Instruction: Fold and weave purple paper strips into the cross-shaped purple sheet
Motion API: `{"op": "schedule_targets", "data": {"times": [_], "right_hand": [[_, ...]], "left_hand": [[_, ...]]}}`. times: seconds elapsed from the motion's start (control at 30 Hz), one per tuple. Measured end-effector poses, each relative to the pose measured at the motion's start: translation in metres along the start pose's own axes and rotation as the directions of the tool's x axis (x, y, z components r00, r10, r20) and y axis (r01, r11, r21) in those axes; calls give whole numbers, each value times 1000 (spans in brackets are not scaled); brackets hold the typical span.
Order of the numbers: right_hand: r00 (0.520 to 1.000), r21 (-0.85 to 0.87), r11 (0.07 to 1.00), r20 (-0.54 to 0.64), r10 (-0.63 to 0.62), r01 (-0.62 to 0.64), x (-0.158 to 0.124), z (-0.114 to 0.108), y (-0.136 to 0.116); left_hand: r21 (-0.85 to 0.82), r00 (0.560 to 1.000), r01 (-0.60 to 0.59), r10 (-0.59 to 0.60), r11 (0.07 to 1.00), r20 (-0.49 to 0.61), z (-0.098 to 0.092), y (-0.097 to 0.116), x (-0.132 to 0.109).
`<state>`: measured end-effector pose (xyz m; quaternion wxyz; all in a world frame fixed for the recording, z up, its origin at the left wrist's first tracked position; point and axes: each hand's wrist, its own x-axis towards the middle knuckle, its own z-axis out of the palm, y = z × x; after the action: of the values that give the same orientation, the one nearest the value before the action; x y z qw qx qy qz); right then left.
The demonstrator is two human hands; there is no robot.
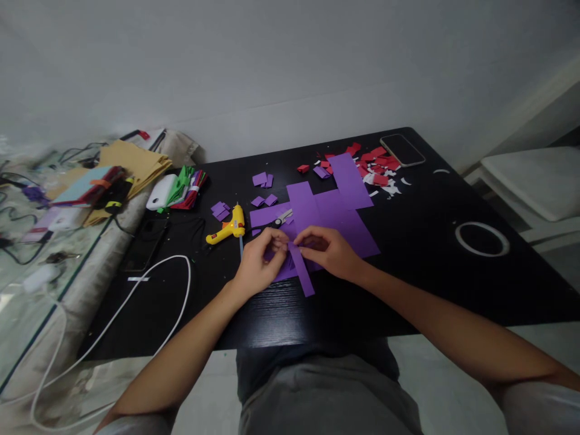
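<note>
left hand (260, 258) and right hand (333, 251) pinch narrow purple paper strip (304, 277), free end toward five o'clock; probably folding; next calls for firm crease.

A narrow purple paper strip (302, 273) is being held at its far end by the left hand (261, 258) and right hand (333, 252), near a yellow hot-glue gun (236, 223) on a black table (417, 272).
</note>
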<state>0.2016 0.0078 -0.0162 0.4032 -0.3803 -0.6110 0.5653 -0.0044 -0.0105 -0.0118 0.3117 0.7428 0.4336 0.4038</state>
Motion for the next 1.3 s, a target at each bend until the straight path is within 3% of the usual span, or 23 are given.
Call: {"op": "schedule_targets", "data": {"times": [0.17,0.37,0.8,1.0,1.1,1.3], "right_hand": [[999,-32,999,-31,-38,37,-1,2,2],[996,-123,989,-38,-83,77,-2,2,-1],[988,69,986,55,146,-149,3,-6,-2],[960,140,955,134,244,-262,5,-9,0],[955,151,949,158,252,-276,5,-9,1],[946,136,943,162,280,-302,5,-10,1]], "left_hand": [[-115,993,117,-112,986,45,2,1,3],[-145,989,147,-140,979,57,1,-3,4],[120,986,-135,122,984,112,-5,5,3],[145,923,-347,310,926,229,-14,12,5],[126,901,-368,320,921,293,-15,13,5],[140,913,-319,264,937,312,-16,11,4]]}}
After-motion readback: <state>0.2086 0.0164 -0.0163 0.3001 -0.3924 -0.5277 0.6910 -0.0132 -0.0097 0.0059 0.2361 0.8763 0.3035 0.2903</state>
